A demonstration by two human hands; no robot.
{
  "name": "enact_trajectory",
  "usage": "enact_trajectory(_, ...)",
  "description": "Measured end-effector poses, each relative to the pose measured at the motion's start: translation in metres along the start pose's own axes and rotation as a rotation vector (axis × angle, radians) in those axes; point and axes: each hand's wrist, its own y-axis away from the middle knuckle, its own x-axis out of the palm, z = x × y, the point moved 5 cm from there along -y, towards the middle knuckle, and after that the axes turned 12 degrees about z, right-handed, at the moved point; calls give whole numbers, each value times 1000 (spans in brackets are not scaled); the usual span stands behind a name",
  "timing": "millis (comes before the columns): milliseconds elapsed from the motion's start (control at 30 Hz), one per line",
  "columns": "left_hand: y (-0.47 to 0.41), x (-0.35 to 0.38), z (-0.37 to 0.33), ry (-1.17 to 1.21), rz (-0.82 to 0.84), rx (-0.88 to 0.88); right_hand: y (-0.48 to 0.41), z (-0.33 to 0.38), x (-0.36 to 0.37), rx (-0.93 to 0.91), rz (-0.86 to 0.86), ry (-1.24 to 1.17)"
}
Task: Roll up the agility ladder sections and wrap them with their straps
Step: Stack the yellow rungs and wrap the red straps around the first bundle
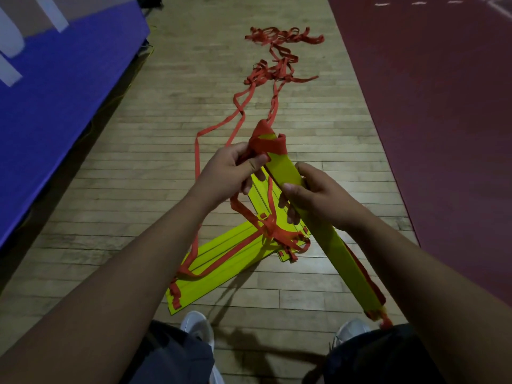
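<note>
A stacked bundle of yellow ladder rungs [288, 170] is held slanting up in front of me. My right hand [313, 198] grips its middle. My left hand [235, 167] pinches the red strap [267, 145] wound round the bundle's top end. That strap trails away across the floor to a tangled heap of red straps [279, 54]. Below my hands, more yellow rungs [221, 261] lie fanned on the floor with red straps crossing them.
A wooden floor [155, 128] runs ahead. A blue padded mat [55, 87] rises on the left and a dark red court surface [443, 106] lies on the right. My white shoes [198, 327] stand at the bottom.
</note>
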Motion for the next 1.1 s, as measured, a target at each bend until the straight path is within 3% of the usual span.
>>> enact_trajectory(133, -3, 3, 11, 23, -13, -149, -2, -1, -1, 12, -105, 111)
enact_trajectory(300, -3, 17, 11, 145, 37, -146, -10, -6, -2, 125, -185, 378)
enact_trajectory(433, -2, 20, 13, 190, -93, -203, -15, -6, 15, 101, -150, 612)
enact_trajectory(633, -4, 4, 8, 461, -173, -58, -10, -1, 4, 104, -209, 201)
enact_trajectory(733, -2, 1, 4, 543, -139, 21, -6, 3, -1, 107, -167, 143)
enact_trajectory(867, 3, -3, 1, 443, -115, 59, -2, 0, -6, 131, -94, 101)
enact_trajectory(1033, 3, -4, -6, 208, -83, 53, 1, 3, -4, 9, -79, -233)
enact_trajectory(1100, 2, -4, -3, 156, -97, 16, 1, 5, -3, -13, -91, -230)
